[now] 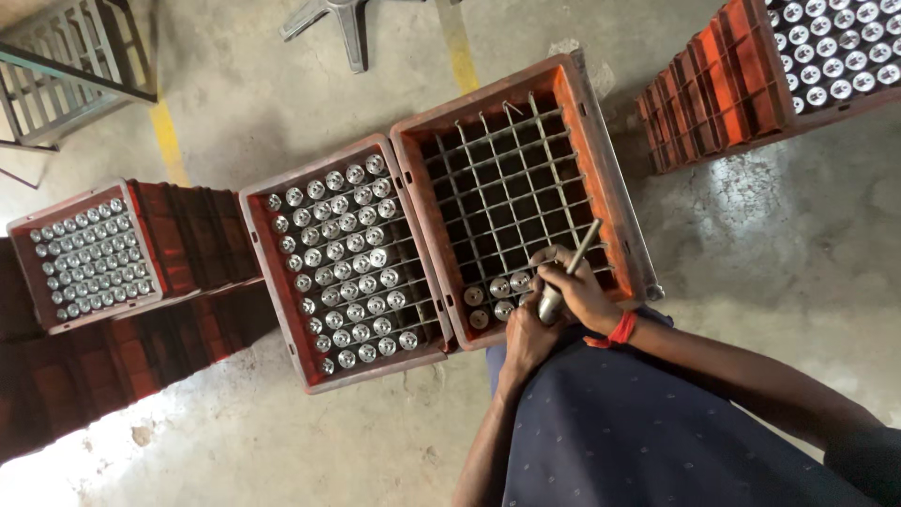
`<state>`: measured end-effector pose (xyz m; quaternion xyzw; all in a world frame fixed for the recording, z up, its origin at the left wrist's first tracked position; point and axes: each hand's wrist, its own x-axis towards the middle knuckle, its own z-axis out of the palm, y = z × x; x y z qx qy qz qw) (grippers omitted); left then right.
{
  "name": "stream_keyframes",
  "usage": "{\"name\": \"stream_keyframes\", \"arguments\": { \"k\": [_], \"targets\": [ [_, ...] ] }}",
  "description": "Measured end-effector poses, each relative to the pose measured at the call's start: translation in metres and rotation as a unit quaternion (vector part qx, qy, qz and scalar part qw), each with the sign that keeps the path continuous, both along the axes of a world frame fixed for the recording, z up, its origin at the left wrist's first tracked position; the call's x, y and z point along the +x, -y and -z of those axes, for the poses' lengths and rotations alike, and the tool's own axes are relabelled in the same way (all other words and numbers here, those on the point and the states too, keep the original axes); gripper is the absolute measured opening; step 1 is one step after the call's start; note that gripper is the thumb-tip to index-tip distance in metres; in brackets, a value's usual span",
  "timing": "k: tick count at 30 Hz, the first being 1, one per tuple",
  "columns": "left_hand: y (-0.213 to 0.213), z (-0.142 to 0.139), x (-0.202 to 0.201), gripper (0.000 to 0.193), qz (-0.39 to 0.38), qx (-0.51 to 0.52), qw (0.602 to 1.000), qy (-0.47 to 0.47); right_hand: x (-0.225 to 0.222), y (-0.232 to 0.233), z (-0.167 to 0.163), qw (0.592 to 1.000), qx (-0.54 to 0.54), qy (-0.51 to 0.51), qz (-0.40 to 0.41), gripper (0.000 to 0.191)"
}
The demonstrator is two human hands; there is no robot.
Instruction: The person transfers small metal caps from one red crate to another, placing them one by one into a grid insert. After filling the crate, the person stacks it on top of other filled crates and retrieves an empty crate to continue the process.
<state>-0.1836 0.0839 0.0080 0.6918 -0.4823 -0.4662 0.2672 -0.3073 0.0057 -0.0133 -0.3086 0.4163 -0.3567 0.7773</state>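
Full crate [343, 268] of shiny metal pieces is sitting left; the mostly empty crate [526, 202] right of it. Left hand [527, 336] is gripping a metal cylinder [550, 302] over its near corner, right hand [584, 296] grasping a thin rod [582, 246] angling far-right.

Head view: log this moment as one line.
right hand: grips metal rod | left hand: steadies rod's lower end | below: mostly empty red crate | beside: full crate

Left hand [527, 335] and right hand [580, 293] close together, fingers curled.
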Motion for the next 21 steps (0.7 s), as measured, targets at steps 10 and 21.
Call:
{"name": "stream_keyframes", "arguments": {
  "k": [10, 21],
  "targets": [
    [-0.019, -0.005, 0.031, 0.037, 0.155, -0.215, 0.956, 0.128, -0.044, 0.013, 0.055, 0.982, 0.075, -0.013, 0.175, 0.014],
    [-0.065, 0.002, 0.128, 0.024, -0.147, 0.036, 0.962, 0.229, -0.048, -0.021, 0.069, 0.973, 0.124, -0.017, 0.193, 0.012]
  ]
}}
